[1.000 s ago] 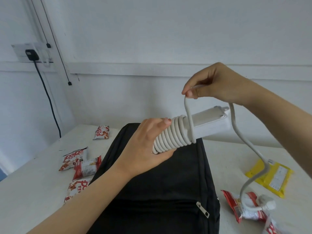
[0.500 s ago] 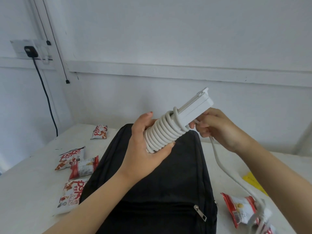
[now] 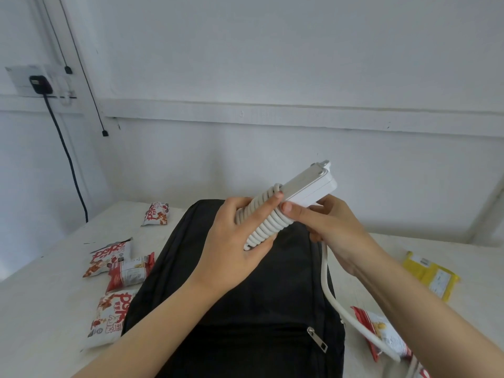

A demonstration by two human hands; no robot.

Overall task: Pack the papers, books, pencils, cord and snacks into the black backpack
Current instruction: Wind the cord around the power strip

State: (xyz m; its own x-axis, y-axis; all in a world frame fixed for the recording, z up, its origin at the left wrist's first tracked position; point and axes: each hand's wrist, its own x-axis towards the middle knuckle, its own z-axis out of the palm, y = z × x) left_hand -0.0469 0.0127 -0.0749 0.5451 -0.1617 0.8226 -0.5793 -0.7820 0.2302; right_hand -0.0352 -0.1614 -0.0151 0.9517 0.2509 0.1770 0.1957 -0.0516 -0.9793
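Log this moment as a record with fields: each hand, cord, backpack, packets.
left hand: grips the coiled cord wound on the power strip
right hand: holds the cord beside the coil, thumb on it
cord tail: runs loose past the backpack's right edge
backpack: flat on table, under the hands
packets: four packets left of backpack; red packet and yellow packet right

Backpack (image 3: 234, 317) matt black cloth, metal zip pull (image 3: 317, 341); cord (image 3: 266, 223) smooth white plastic; snack pkts (image 3: 128, 272) glossy foil.
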